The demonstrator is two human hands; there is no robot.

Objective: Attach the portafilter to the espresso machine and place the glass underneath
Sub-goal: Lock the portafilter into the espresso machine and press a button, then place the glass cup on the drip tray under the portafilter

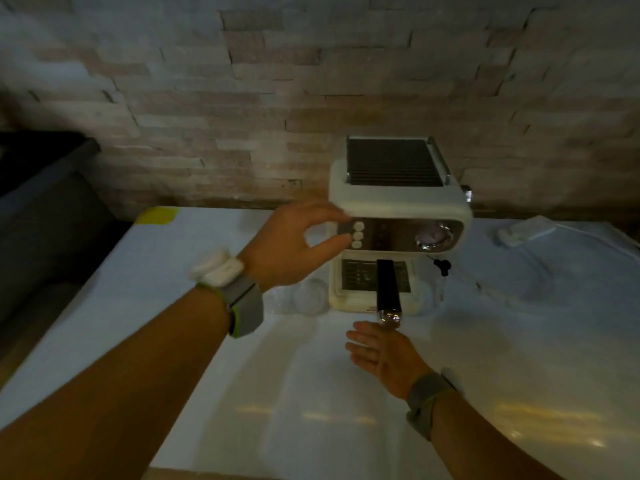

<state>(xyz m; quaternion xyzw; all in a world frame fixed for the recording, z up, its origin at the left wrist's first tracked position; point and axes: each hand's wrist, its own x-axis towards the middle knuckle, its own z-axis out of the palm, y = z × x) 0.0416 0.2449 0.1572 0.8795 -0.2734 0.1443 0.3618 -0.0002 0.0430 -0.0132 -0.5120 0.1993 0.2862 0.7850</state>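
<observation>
- The white tabletop (242,393) gives me wide bare room from 6 to 9 o'clock. Its left edge runs diagonally toward a yellow tape patch (156,215) at 10 o'clock, and its back edge meets the pale stone-brick wall (311,81).
- One cream retro-style espresso machine (398,202) stands at 1 o'clock, close to the wall.
- One black-handled portafilter (388,287) is seated in the machine, handle pointing at me and overhanging the drip tray.
- My left hand (291,244) is at the machine's left corner, fingers spread, fingertips (341,240) on the casing beside three round white buttons (357,234); it grasps nothing.
- My right hand (384,355) is flat and open, empty, just short of the handle's chrome end.
- Clear glasses (308,296): I count two left of the base, blurred, and I cannot tell if there are more.
- One white plug block (523,232) with cable lies at 2 o'clock.
</observation>
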